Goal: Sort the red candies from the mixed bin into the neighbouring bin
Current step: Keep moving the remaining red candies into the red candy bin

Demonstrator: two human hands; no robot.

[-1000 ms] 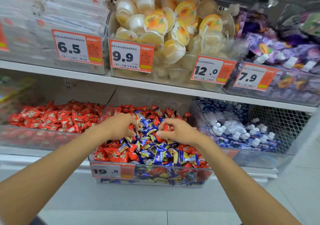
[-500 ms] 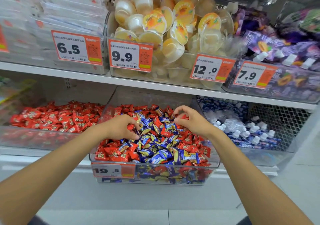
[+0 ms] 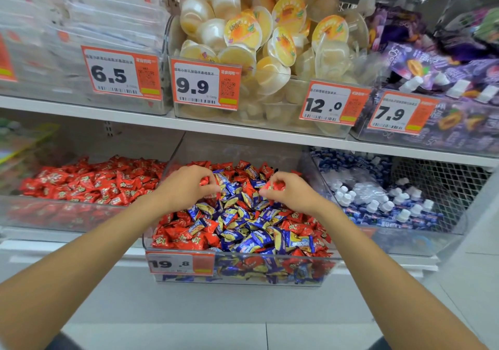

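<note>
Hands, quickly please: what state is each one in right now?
Left hand: grips a red candy.
Right hand: pinches a second red candy.

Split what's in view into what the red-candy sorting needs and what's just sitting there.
Job: mixed bin, its red candies, the all-red bin left of it, left hand and right hand, each gripping red candies.
Bystanders: jelly cups, purple pouches, white-capped pouches, price tags.

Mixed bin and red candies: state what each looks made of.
The mixed bin looks like clear rigid plastic, likely acrylic: candies show through its glossy front wall. The red candies wear thin glossy film, plastic or foil-lined, crinkled and catching highlights.
</note>
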